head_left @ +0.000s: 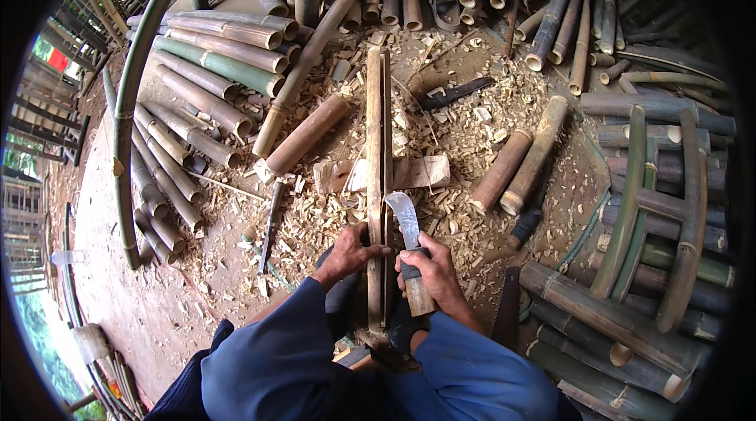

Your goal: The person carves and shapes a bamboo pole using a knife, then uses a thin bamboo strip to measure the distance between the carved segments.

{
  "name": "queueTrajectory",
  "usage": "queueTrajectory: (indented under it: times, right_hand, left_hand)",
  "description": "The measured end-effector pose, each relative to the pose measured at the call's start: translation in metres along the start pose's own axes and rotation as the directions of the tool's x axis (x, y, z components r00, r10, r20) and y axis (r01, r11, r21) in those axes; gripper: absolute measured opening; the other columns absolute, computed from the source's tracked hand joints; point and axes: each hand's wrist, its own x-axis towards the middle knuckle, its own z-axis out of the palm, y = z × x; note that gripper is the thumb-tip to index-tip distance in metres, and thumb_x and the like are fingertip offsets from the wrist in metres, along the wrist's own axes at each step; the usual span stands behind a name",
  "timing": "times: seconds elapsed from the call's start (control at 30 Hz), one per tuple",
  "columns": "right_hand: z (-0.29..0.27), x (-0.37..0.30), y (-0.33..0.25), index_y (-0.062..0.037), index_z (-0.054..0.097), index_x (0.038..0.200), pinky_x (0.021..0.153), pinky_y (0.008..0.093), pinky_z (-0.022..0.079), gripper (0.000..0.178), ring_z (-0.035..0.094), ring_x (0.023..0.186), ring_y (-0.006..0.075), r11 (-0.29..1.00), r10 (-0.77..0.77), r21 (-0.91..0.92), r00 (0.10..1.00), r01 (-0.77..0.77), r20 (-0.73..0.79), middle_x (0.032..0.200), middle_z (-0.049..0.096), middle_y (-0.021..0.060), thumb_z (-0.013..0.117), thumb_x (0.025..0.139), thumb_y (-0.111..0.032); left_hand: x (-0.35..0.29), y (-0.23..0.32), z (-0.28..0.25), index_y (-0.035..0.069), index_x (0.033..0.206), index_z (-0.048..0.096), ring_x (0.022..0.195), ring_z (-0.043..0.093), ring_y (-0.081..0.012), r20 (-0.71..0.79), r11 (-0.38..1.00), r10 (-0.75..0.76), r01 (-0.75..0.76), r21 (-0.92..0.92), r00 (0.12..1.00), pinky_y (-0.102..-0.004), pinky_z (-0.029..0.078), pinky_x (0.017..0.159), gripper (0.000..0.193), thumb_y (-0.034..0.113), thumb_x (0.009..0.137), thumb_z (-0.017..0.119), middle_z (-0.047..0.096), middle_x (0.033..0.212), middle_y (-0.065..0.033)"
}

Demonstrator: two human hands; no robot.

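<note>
Fingers of left hand [346, 254] wrap the split bamboo [378, 185]; right hand [429, 275] clenched on knife [406, 224], blade at the stalk's edge. Looks mid-job: stalk split lengthwise w/ halves still joined, chips [465, 129] all over, uncut poles [213, 66] stacked beyond.

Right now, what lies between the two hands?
In the head view, the long split bamboo slat stands between the left hand gripping it and the right hand, which holds a curved steel knife.
</note>
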Motion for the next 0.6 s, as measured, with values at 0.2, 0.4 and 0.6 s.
queueTrajectory:
  times: [0.2, 0.4, 0.6]
  right_hand:
    - [-0.003, 0.011, 0.001, -0.0003, 0.059, 0.110, 0.041, 0.0313, 0.052, 0.027, 0.062, 0.050, 0.0165, 0.995, -0.075, -0.066, 0.997, 0.075, 0.008, 0.076, 0.064, 0.0087, 0.065, 0.091, -0.019]
    - [0.002, 0.015, 0.007, -0.0005, 0.059, 0.111, 0.041, 0.0316, 0.051, 0.029, 0.063, 0.050, 0.0170, 0.980, -0.167, -0.112, 0.986, 0.165, -0.001, 0.076, 0.065, 0.0088, 0.066, 0.091, -0.020]
    - [0.002, 0.029, -0.001, 0.0030, 0.064, 0.105, 0.044, 0.0299, 0.050, 0.025, 0.061, 0.050, 0.0177, 0.988, -0.154, -0.009, 0.988, 0.154, 0.013, 0.072, 0.064, 0.0091, 0.066, 0.089, -0.016]
  left_hand:
    - [0.006, -0.016, 0.001, -0.004, 0.114, 0.070, 0.090, 0.070, -0.0194, -0.001, 1.000, 0.031, -0.031, -0.003, 1.000, -0.0356, 0.055, 0.087, 0.039, 0.015, 0.082, 0.082, 0.076, 0.100, -0.0141]
    - [0.002, -0.001, 0.002, -0.004, 0.113, 0.070, 0.088, 0.069, -0.0169, -0.030, 0.998, -0.061, 0.062, 0.015, 0.998, -0.0332, 0.055, 0.084, 0.037, 0.015, 0.083, 0.081, 0.076, 0.099, -0.0125]
    - [0.003, -0.016, -0.003, -0.004, 0.118, 0.067, 0.093, 0.067, -0.0174, 0.020, 0.999, -0.037, 0.037, 0.026, 0.999, -0.0350, 0.053, 0.088, 0.040, 0.013, 0.084, 0.079, 0.074, 0.101, -0.0115]
